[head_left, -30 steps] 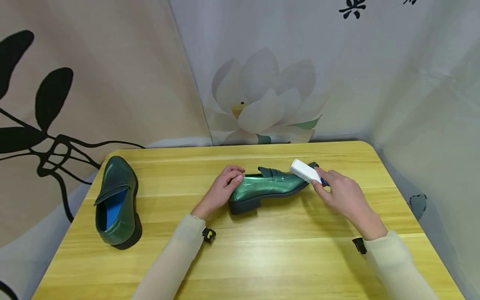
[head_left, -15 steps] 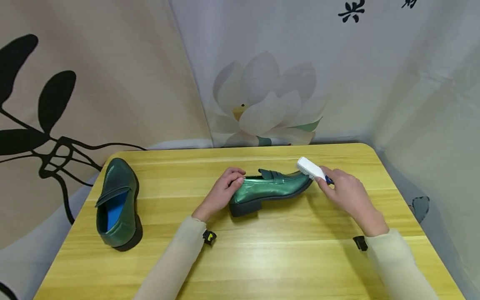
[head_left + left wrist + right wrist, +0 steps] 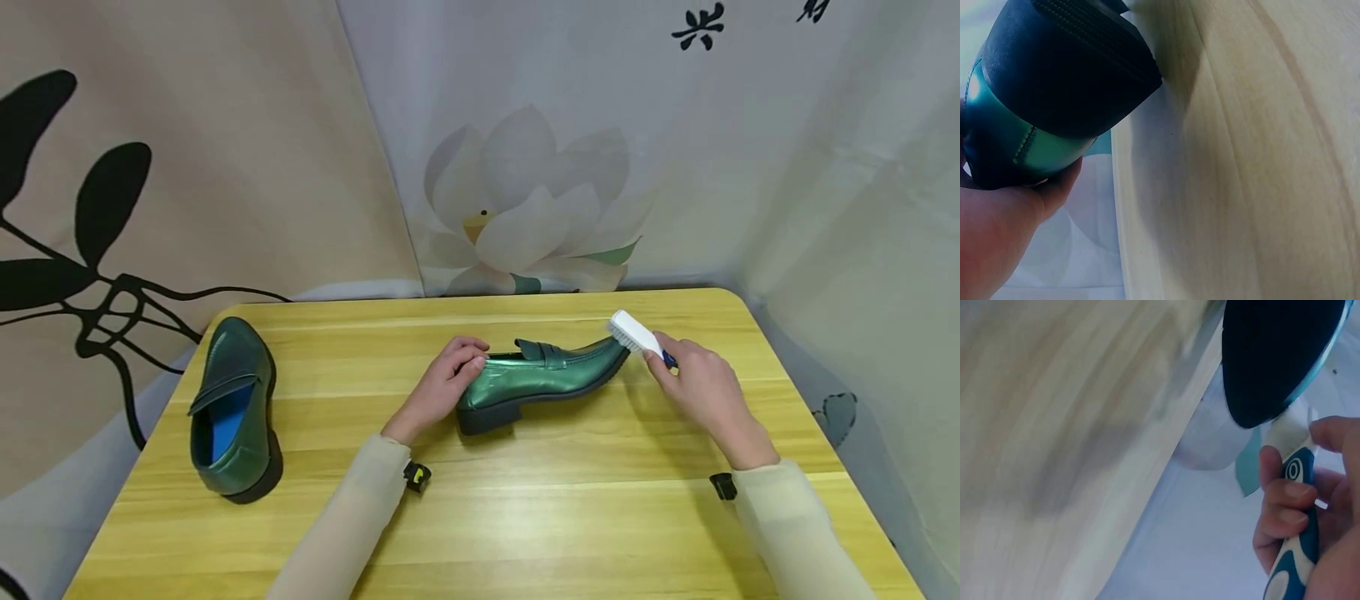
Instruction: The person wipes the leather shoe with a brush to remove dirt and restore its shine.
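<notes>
A shiny green loafer (image 3: 551, 371) with a dark sole is held above the table, its toe pointing right and tilted up. My left hand (image 3: 442, 383) grips it at the heel opening; in the left wrist view the dark heel block (image 3: 1072, 69) stands over that hand. My right hand (image 3: 697, 387) holds a white-headed brush (image 3: 633, 332) by its blue and white handle (image 3: 1297, 544). The bristles touch the loafer's toe tip, or nearly so. From the right wrist, the toe's dark underside (image 3: 1279, 356) hides most of the brush head.
The matching green loafer (image 3: 236, 408), with a blue insole, stands upright on the left of the wooden table (image 3: 555, 517). Printed curtains (image 3: 525, 125) hang behind the table's back edge. A black strap sits at each wrist.
My right hand has drawn the brush to the right, from the top of the loafer's front to its toe tip. The left hand and both loafers keep nearly the same place.
</notes>
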The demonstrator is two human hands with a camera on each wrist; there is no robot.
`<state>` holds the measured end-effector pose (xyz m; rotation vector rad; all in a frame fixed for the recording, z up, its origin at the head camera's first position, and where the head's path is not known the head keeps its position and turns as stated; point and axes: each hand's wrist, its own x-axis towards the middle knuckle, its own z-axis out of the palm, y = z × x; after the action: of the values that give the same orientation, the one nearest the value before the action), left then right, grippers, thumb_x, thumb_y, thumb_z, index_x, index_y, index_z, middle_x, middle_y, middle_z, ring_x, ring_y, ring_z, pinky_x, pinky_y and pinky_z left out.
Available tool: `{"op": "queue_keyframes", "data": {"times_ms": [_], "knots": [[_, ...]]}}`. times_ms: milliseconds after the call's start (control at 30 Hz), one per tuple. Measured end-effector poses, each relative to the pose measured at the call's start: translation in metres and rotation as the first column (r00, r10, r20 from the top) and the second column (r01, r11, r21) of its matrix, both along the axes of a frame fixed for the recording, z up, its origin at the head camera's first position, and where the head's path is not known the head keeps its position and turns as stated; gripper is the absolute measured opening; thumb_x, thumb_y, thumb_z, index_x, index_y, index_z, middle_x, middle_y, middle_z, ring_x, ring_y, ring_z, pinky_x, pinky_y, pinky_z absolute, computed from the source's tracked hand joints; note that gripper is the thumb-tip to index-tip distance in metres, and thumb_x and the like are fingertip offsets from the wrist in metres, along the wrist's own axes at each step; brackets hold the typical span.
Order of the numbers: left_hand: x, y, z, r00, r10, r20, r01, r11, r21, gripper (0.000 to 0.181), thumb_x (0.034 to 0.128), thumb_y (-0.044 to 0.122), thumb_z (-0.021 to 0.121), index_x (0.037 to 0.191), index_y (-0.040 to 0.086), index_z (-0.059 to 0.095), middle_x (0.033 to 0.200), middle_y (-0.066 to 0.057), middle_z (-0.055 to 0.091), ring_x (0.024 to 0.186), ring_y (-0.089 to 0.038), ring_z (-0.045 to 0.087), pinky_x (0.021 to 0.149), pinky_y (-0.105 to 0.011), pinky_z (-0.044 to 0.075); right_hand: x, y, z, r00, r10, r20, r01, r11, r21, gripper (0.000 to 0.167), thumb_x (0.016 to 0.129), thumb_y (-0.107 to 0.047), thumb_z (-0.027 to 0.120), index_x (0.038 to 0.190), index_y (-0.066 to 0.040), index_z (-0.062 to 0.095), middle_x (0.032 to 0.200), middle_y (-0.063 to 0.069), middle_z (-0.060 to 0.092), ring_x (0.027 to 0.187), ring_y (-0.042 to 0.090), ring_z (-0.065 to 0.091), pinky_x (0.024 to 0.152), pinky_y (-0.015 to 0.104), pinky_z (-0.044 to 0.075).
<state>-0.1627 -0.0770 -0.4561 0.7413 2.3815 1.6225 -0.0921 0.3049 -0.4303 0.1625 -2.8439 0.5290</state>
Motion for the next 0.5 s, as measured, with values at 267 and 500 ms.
{"op": "queue_keyframes", "data": {"times_ms": [267, 500], "knots": [[0.002, -0.002, -0.003, 1.000, 0.003, -0.004, -0.003, 1.000, -0.005, 0.028, 0.1109, 0.020, 0.050, 0.111, 0.000, 0.070, 0.139, -0.014, 0.055, 0.131, -0.034, 0.051, 0.112, -0.054, 0.037, 0.011, -0.008, -0.002, 0.998, 0.062, -0.005, -0.062, 0.998, -0.003, 0.046, 0.102, -0.026, 0.066, 0.138, 0.003, 0.063, 0.101, 0.020, 0.072, 0.069, 0.025, 0.059, 0.058, 0.040, 0.046], [0.001, -0.001, 0.001, 1.000, -0.006, -0.016, 0.006, 1.000, -0.006, 0.030, 0.1112, 0.022, 0.050, 0.116, -0.001, 0.069, 0.141, -0.015, 0.054, 0.132, -0.035, 0.050, 0.112, -0.054, 0.038, 0.031, -0.021, 0.006, 0.982, 0.181, -0.047, -0.178, 0.983, 0.046, 0.042, 0.096, -0.023, 0.074, 0.132, -0.003, 0.069, 0.095, 0.009, 0.071, 0.068, 0.017, 0.057, 0.060, 0.038, 0.049]]}}
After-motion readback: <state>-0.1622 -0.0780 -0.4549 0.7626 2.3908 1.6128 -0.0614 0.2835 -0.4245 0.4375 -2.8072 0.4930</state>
